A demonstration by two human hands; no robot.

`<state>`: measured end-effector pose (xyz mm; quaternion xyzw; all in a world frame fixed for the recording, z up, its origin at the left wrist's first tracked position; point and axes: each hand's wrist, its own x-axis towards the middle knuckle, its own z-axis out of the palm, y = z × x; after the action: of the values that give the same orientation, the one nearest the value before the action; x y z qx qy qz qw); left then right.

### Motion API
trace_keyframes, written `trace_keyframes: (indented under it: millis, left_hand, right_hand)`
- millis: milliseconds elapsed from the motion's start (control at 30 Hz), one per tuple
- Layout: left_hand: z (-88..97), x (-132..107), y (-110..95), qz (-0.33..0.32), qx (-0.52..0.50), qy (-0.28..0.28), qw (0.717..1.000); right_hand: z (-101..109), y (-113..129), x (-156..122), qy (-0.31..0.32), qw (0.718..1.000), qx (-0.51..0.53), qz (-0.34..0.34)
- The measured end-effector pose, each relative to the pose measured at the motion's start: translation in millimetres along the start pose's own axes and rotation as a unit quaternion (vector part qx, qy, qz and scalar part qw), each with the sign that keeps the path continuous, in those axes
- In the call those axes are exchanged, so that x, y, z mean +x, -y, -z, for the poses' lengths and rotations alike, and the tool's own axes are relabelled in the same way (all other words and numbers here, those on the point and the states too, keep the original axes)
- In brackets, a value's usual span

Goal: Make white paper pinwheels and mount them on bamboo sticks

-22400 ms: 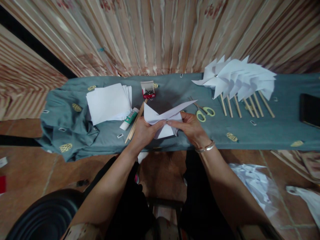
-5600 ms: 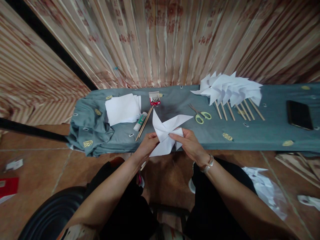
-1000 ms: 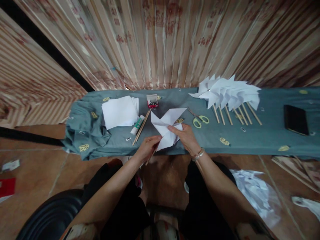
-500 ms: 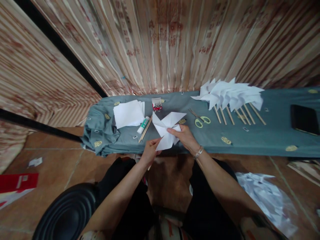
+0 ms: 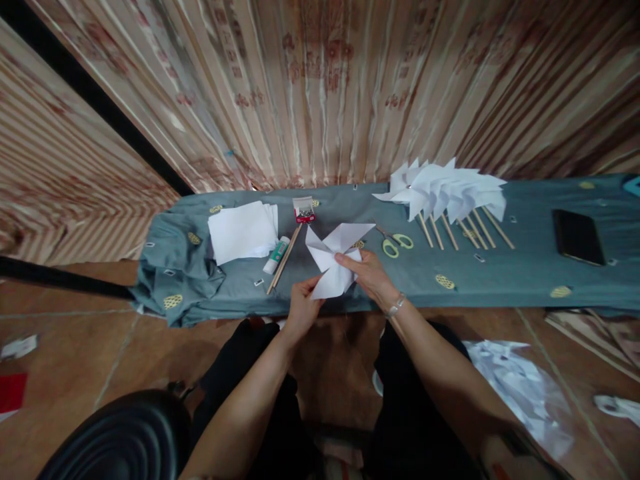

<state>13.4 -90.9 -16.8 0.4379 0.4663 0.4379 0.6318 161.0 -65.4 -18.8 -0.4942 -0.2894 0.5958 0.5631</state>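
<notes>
A: L to R, you have paper stack [image 5: 243, 230], glue stick [image 5: 276, 255], wooden sticks [image 5: 285, 258] on the cloth [image 5: 505, 280]. Then your L hand [image 5: 303, 307], w/ fingers pinching the lower-left edge of white pinwheel [image 5: 331, 261].

B: Yes, so pinwheel is btwn your hands. Your R hand [image 5: 369, 272] pinches it too, thumb on front, other fingers mostly hidden. Then scissors [image 5: 397, 243], more pinwheels [image 5: 450, 190].

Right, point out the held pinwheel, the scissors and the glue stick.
Pinwheel [image 5: 328, 259], head view: paper near its centre.
Scissors [image 5: 391, 237], head view: where blades meet handles.
Glue stick [image 5: 277, 253], head view: green label.
</notes>
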Motion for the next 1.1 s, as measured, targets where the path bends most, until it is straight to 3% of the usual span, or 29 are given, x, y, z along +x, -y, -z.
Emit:
trace_keyframes:
  millis: [467,1100]
  left_hand:
    - [-1.8,-0.9,-7.7,0.103,-0.096,0.043,0.989]
    - [-0.6,-5.1,-9.4,0.122,-0.093,0.034,0.988]
  right_hand:
    - [4.0,1.9,-1.0,0.024,1.000,-0.011,0.017]
    - [6.3,5.3,-4.1,0.022,1.000,0.014,-0.016]
